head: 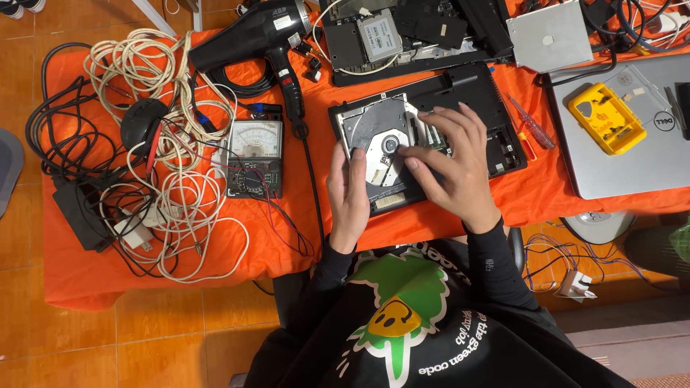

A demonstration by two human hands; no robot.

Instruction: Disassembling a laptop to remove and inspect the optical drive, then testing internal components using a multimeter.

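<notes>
An opened optical disc drive (381, 133), grey metal with a round spindle hub, lies on an upturned black laptop base (474, 93) on an orange cloth (72, 273). My left hand (347, 197) presses against the drive's left front edge with its fingers together. My right hand (453, 162) rests flat over the drive's right side, fingertips touching the tray near the hub. Neither hand lifts anything off the cloth.
A black hair dryer (259, 36), an analog multimeter (254, 158), tangled white and black cables (165, 144), a red screwdriver (530, 123), a yellow tool case (606, 117) on a silver laptop (632, 165), and another dismantled laptop (402, 32) surround the drive.
</notes>
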